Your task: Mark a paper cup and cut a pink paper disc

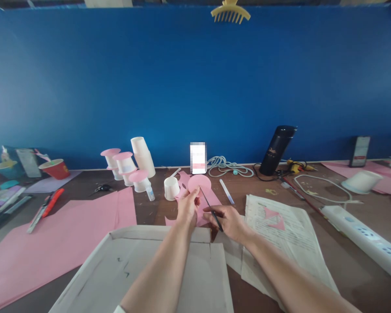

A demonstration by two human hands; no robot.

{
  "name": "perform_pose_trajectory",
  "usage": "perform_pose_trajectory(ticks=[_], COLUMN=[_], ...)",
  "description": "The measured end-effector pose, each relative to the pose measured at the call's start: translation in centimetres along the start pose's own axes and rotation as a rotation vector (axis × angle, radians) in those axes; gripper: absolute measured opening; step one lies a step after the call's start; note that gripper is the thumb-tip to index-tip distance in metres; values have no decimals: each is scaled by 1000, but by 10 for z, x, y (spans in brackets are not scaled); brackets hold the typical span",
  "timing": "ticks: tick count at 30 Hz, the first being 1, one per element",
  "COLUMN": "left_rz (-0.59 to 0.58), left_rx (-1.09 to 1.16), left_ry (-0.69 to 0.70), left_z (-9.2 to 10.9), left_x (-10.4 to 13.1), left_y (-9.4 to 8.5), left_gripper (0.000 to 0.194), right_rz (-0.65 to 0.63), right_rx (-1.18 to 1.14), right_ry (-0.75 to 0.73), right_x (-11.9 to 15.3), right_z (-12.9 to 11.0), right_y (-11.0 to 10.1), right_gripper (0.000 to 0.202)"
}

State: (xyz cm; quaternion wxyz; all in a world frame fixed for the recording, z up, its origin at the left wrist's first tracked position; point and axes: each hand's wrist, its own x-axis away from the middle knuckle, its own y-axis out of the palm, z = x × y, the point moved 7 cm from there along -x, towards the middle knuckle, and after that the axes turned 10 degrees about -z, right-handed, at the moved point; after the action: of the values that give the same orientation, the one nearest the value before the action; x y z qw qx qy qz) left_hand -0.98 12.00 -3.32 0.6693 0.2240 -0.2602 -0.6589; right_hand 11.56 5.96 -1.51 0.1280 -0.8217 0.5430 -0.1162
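Observation:
My left hand (189,208) pinches the lower edge of a round pink paper disc (200,181) above the table. In my right hand (230,221) is a pair of scissors (217,219) with dark handles, its slim blades pointing up-left to the disc's edge. Whether the blades are apart cannot be made out. Beneath both hands lies a pink paper offcut (211,197) with cut-out edges. A white paper cup (171,188) stands just left of my left hand, and a white marker (226,191) lies beyond my right hand.
Pink sheets (74,217) and a red utility knife (47,208) lie left. Cups with pink discs (125,163) stand behind. A cardboard box lid (143,265) is under my forearms. Rightward are printed papers (286,243), a black flask (276,150) and a power strip (361,239).

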Motion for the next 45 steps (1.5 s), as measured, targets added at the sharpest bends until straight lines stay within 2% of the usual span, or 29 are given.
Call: perform_pose_trajectory(ticks=[6,20,25,30,33,38,42,45], left_rz=[4,-1,28,70,65,14,-92,-127], left_rx=[-5,5,25,60,71,85,151,212], left_ry=[7,-1,40,67,64,52,15,-40], left_z=[1,3,7,9,8,6,5,3], left_x=[-1,2,-3,-8,-9,-7,-6,-4], left_y=[0,0,-6,-13,-15,-12,-2,3], left_gripper=[38,32,31,35,34,26,21,19], right_rz=[9,-4,-4,8,74,287,408,431], right_rx=[66,43,34,46,43,48,231,375], right_ry=[-31,-21,-4,4,3,38,112,139], right_x=[2,0,0,2,1,2,5,6], right_z=[-6,1,2,0,1,9,14,15], right_y=[-1,4,7,4,-3,-26,-41,-45], right_gripper=[28,43,49,44,38,37,35,39])
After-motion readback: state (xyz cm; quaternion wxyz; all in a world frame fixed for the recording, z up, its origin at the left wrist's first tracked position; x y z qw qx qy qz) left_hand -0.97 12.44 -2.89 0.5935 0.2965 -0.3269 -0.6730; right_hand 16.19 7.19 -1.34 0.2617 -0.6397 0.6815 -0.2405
